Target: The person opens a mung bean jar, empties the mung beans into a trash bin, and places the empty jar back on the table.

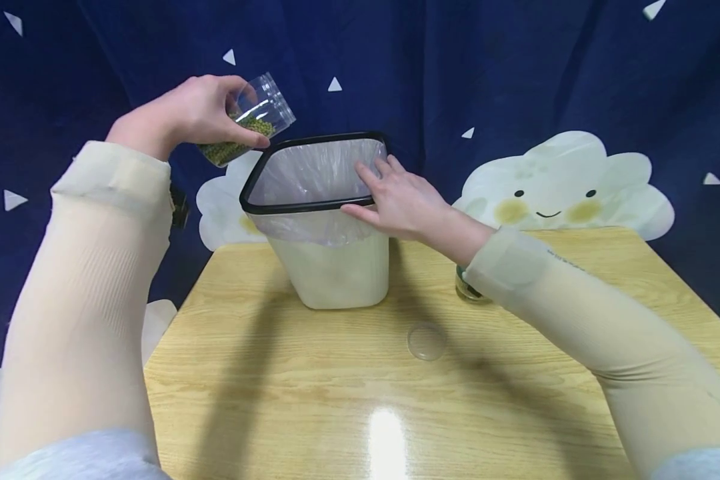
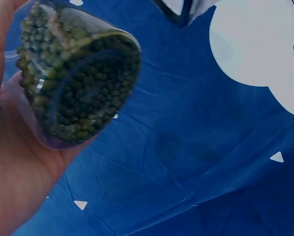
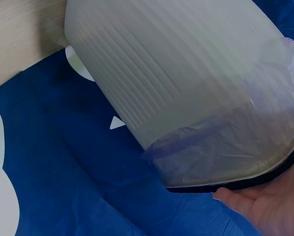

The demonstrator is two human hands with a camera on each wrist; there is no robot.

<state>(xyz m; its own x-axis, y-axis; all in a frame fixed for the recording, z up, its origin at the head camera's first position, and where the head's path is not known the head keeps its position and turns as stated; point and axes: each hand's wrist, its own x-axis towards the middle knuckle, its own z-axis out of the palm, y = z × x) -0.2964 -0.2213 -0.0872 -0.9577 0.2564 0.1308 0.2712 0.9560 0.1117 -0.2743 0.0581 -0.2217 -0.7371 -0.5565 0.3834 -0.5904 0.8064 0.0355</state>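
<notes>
My left hand [image 1: 207, 110] holds a clear plastic jar [image 1: 278, 107] partly filled with small green beans [image 1: 256, 125]. The jar is tilted, its mouth higher than its base and pointing right, above and left of the trash bin. In the left wrist view the beans [image 2: 83, 96] lie against the jar's base. My right hand [image 1: 405, 200] holds the black rim of a white trash bin [image 1: 342, 273] at its right side, fingers over the rim and thumb at the front. A clear plastic bag [image 1: 312, 167] lines the bin; its bottom inside is hidden.
On the wooden table [image 1: 336, 373] lies a round clear lid [image 1: 427, 341], right of the bin. Another jar [image 1: 469, 288] stands partly hidden behind my right forearm. A dark blue curtain [image 1: 372, 60] with cloud shapes hangs behind the table.
</notes>
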